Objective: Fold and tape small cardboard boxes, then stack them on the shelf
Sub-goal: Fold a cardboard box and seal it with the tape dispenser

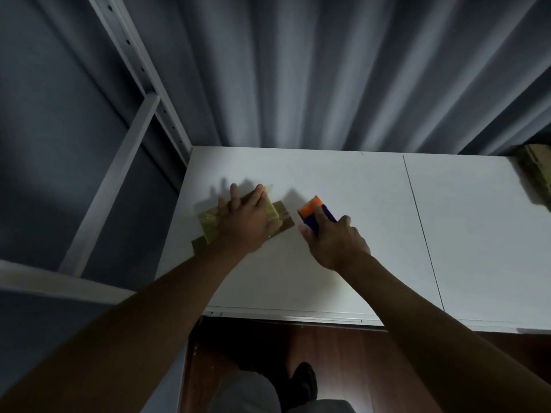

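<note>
So the small cardboard box point(238, 223) sits on the left part of the white desk point(343, 257), near its left edge, with a strip of shiny yellowish tape point(210, 226) already running across its top and brown flaps poking out at both ends. The left hand point(244, 222) lies flat on top, fingers mostly straight, pressing the box down rather than wrapping round it. Just beside the box on the right, the right hand point(334, 239) has a closed grip on the tape dispenser point(316, 214), an orange and dark blue thing, with the orange end pointing back toward the box but not touching it.

Looks to me like the taping step, with the strip laid and the dispenser just off the end. Can't tell whether the tape is cut free yet, way too dim for that.

The next move probably calls for smoothing the tape ends down over the edges while that left palm stops the box sliding, then lifting it over to the white metal shelf point(131, 135) on the left. More cardboard point(536, 174) sits at the far right edge of the desk.
</note>
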